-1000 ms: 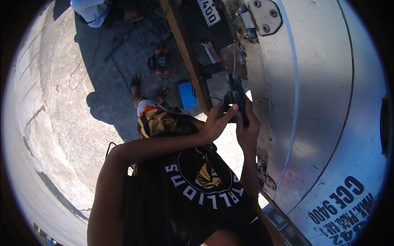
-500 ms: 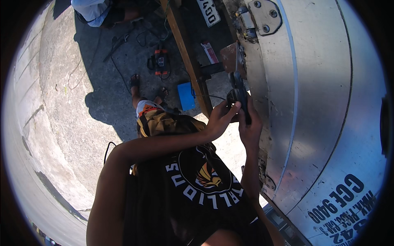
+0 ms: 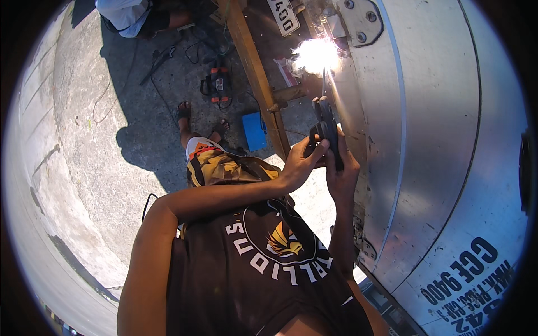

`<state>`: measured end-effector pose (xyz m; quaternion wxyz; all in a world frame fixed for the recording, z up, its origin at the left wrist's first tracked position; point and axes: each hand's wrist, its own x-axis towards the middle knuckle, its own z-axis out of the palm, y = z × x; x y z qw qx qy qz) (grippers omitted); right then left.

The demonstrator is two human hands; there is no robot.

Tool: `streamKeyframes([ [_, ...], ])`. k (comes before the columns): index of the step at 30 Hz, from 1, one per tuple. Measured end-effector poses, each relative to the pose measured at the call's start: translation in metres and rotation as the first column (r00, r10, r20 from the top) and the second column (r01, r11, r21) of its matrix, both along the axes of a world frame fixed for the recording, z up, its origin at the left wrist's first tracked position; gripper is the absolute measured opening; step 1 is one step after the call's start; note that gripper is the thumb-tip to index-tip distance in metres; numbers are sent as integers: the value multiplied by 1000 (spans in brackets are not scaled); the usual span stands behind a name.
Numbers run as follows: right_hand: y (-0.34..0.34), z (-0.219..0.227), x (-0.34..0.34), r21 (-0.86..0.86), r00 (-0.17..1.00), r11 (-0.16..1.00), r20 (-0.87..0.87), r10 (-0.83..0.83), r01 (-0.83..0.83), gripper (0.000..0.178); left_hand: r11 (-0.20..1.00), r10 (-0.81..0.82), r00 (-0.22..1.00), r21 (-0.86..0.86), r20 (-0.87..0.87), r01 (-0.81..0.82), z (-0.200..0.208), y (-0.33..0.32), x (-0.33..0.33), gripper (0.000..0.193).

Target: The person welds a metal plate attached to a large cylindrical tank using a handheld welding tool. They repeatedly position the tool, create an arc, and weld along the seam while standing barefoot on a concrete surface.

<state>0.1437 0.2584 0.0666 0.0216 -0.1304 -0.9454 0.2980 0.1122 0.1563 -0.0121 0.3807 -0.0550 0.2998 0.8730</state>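
Both my hands are closed around a black welding electrode holder (image 3: 328, 133). My left hand (image 3: 302, 165) grips its left side with the thumb laid across it. On the right side, my right hand (image 3: 343, 168) wraps the handle, its fingers partly hidden. A thin welding rod (image 3: 324, 83) points away from the holder's jaws. At its far tip a white arc (image 3: 317, 56) glares and throws sparks beside the metal panel (image 3: 426, 123). The glare hides the joint under the rod tip.
A brown beam (image 3: 250, 70) slants across on the left. Beyond it, an orange-and-black welding machine (image 3: 219, 84) with cables and a blue box (image 3: 254, 132) lie on the concrete. Another person (image 3: 126, 14) crouches at the far left. A bolted hinge plate (image 3: 361, 22) is on the panel.
A bright arc with sparks has lit up at the rod tip, hiding the bracket there. My hands keep their grip on the electrode holder, almost in the same place.
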Motion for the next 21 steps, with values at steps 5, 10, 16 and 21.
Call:
streamKeyframes([
  [5, 3, -2, -3, 4, 1000, 1000, -4, 22, -22, 50, 995, 10, 996, 98, 86, -19, 2, 3, -1, 43],
  [10, 6, -4, 0, -15, 1000, 1000, 25, 11, -10, 48, 995, 6, 997, 94, 75, -14, 2, 3, 0, 41],
  [16, 6, -2, -1, -26, 999, 1000, 50, -7, 8, 50, 997, -21, 998, 72, 64, 17, 1, 2, -1, 43],
  [21, 6, -3, -1, -11, 1000, 1000, 16, 14, -14, 50, 999, -12, 999, 49, 40, 10, 2, 2, -1, 45],
])
